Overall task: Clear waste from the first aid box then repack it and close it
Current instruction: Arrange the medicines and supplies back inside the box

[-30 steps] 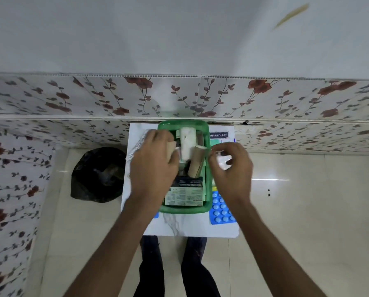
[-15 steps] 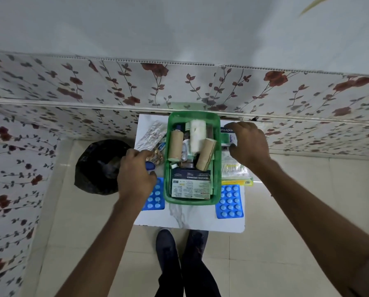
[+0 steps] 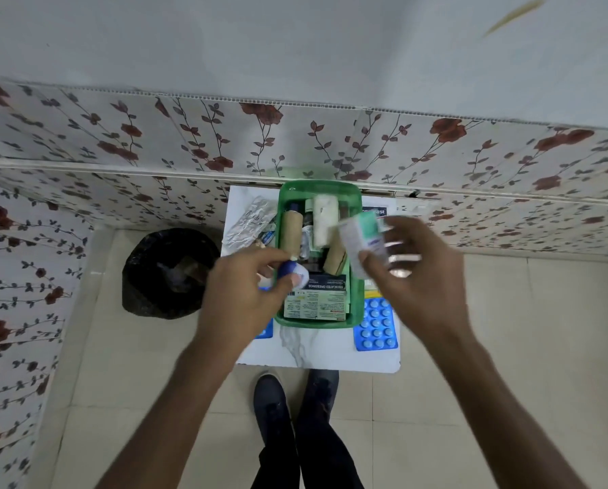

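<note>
The green first aid box (image 3: 356, 305) stands open on a small white table (image 3: 313, 351). Inside lie a tan bandage roll (image 3: 292, 229), a white gauze roll (image 3: 325, 220) and a carton of medicated dressings (image 3: 316, 301). My left hand (image 3: 246, 294) hovers over the box's left rim, pinching a small blue-and-white tube (image 3: 293, 275). My right hand (image 3: 415, 273) is over the right rim, holding a white-and-green carton (image 3: 360, 238), blurred by motion.
A black waste bag (image 3: 170, 273) sits on the floor left of the table. Foil strips (image 3: 249, 224) lie left of the box; a blue pill blister (image 3: 376, 324) lies to its right. The floral wall runs close behind.
My left hand picked up the blue-and-white tube from the left side and brought it over the box. My right hand lifted the white-and-green carton from the right side toward the box.
</note>
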